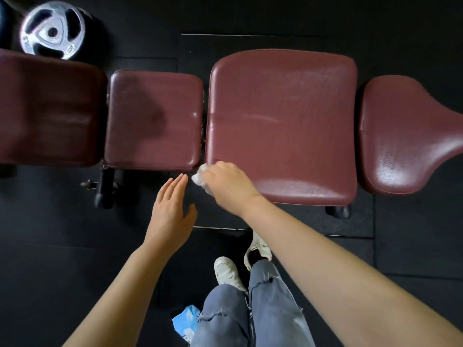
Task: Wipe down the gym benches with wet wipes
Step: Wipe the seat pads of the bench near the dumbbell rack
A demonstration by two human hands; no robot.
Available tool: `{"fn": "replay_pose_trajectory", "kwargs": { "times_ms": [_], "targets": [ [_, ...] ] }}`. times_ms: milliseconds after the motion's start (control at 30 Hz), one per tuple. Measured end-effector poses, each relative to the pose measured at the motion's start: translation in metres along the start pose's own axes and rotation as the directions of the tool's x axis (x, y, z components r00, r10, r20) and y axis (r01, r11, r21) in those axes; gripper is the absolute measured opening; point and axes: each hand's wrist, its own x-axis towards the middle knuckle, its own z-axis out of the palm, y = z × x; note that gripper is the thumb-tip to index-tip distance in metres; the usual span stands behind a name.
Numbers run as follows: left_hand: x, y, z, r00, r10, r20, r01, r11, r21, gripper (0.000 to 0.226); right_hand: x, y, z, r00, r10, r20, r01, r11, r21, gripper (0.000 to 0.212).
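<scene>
Right hand (226, 182) clutches a wet wipe (200, 175) at the large pad's (283, 121) near-left corner; left hand (172, 209) hovers spread. Firm, overlapping strokes should cover edges.

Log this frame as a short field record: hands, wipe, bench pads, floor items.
right hand: grips the wet wipe at the near left corner of the large pad
left hand: open, fingers straight, holding nothing
small pad: left of the large pad
floor: weight plate far left; blue wipes pack by the feet
</scene>
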Motion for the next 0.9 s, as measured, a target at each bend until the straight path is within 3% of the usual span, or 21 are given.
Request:
{"fn": "replay_pose_trajectory", "kwargs": {
  "times_ms": [67,133,200,300,333,367,400,433,500,600,667,767,833,900],
  "targets": [
    [0.001,0.002,0.002,1.0,0.005,0.009,-0.005,1.0,-0.011,0.067,-0.027,0.029,-0.005,0.969,0.233,-0.079,-0.227,0.97,0.083,0.011],
    [0.003,0.008,0.005,0.999,0.031,0.019,-0.031,0.999,-0.021,0.068,-0.066,0.072,-0.002,0.863,0.469,-0.187,-0.451,0.883,0.134,0.01],
    [0.007,0.018,0.009,0.997,0.072,0.036,-0.071,0.997,-0.021,0.068,-0.113,0.117,0.006,0.683,0.684,-0.256,-0.643,0.729,0.235,0.014],
    [0.014,0.03,0.017,0.984,0.162,0.076,-0.164,0.986,0.019,0.068,-0.166,0.15,0.012,0.327,0.929,-0.174,-0.811,0.371,0.453,0.02],
    [0.017,0.033,0.02,0.979,0.182,0.09,-0.186,0.982,0.035,0.069,-0.17,0.151,0.014,0.256,0.953,-0.164,-0.826,0.303,0.475,0.021],
    [0.02,0.034,0.023,0.976,0.195,0.102,-0.2,0.979,0.048,0.069,-0.166,0.147,0.015,0.232,0.957,-0.175,-0.827,0.289,0.483,0.021],
    [0.021,0.035,0.025,0.973,0.205,0.106,-0.211,0.976,0.057,0.069,-0.154,0.138,0.013,0.254,0.946,-0.201,-0.82,0.321,0.474,0.02],
    [0.023,0.035,0.026,0.973,0.21,0.101,-0.216,0.975,0.058,0.068,-0.135,0.124,0.011,0.322,0.914,-0.248,-0.803,0.402,0.439,0.017],
    [0.025,0.033,0.026,0.98,0.186,0.07,-0.189,0.981,0.035,0.068,-0.087,0.083,0.009,0.53,0.796,-0.293,-0.714,0.605,0.353,0.009],
    [0.028,0.026,0.023,0.989,0.148,0.025,-0.147,0.989,-0.015,0.071,-0.025,0.006,0.008,0.838,0.505,-0.207,-0.437,0.848,0.3,0.015],
    [0.028,0.021,0.018,0.99,0.139,0.006,-0.139,0.99,-0.019,0.073,-0.01,-0.015,0.016,0.951,0.282,-0.125,-0.243,0.934,0.262,0.021],
    [0.024,0.014,0.013,0.998,0.056,0.035,-0.056,0.998,0.008,0.077,-0.027,0.005,0.017,0.963,0.198,-0.18,-0.161,0.966,0.201,0.023],
    [0.022,0.013,0.014,0.997,0.053,0.053,-0.054,0.998,0.017,0.079,-0.058,0.027,0.012,0.922,0.308,-0.233,-0.253,0.937,0.24,0.017],
    [0.021,0.015,0.018,0.995,0.069,0.069,-0.07,0.997,0.015,0.08,-0.103,0.06,0.014,0.821,0.514,-0.249,-0.444,0.849,0.288,0.02]
  ]
}}
